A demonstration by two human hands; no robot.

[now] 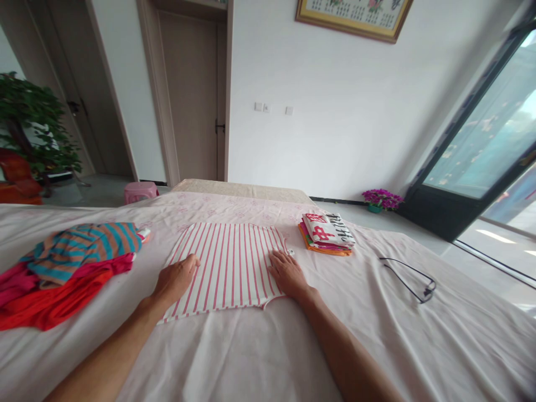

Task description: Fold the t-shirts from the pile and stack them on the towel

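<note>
A white garment with red stripes (228, 262) lies flat on the pale pink bedsheet (268, 346) in front of me. My left hand (176, 277) rests palm down on its left side, fingers flat and together. My right hand (288, 272) presses flat on its right edge, fingers spread slightly. Neither hand grips the cloth. To the left sits a loose heap of clothes (62, 268), teal-and-brown striped on top of pink and red pieces. A neat stack of folded clothes (326, 233) lies to the right of the striped garment.
A thin black cable (412, 277) lies on the sheet at right. Beyond the bed are a pink stool (140, 191), a closed door (190, 95), a green plant (36, 125), a pot of purple flowers (382, 199) and a large window (489, 139).
</note>
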